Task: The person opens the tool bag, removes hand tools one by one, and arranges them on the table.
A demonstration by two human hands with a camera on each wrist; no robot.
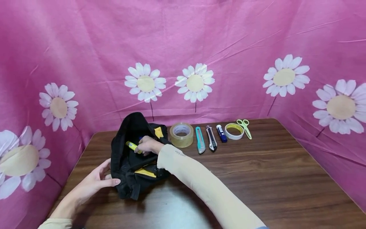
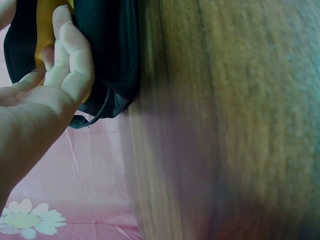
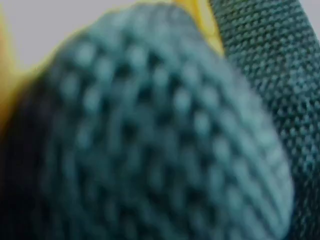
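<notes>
A black fabric bag point(image 1: 125, 171) with yellow trim stands open on the left part of the table. My left hand point(image 1: 95, 179) grips its left side, thumb on the front and fingers behind; in the left wrist view the curled fingers point(image 2: 77, 57) lie against the bag point(image 2: 112, 45). My right hand point(image 1: 147, 145) reaches inside the mouth and pinches a slim yellow tube point(image 1: 131, 145) with a pale end. Something blue shows beside those fingers, mostly hidden. Close, blurred woven black fabric point(image 3: 150, 130) fills the right wrist view.
Right of the bag, a row runs along the table's back: clear packing tape point(image 1: 187, 140), a teal box cutter point(image 1: 200, 141), a dark-handled box cutter point(image 1: 211, 138), a blue glue stick point(image 1: 221, 133), a white tape roll point(image 1: 233, 136) and green scissors point(image 1: 245, 128). A pink flowered cloth point(image 1: 237, 41) hangs behind.
</notes>
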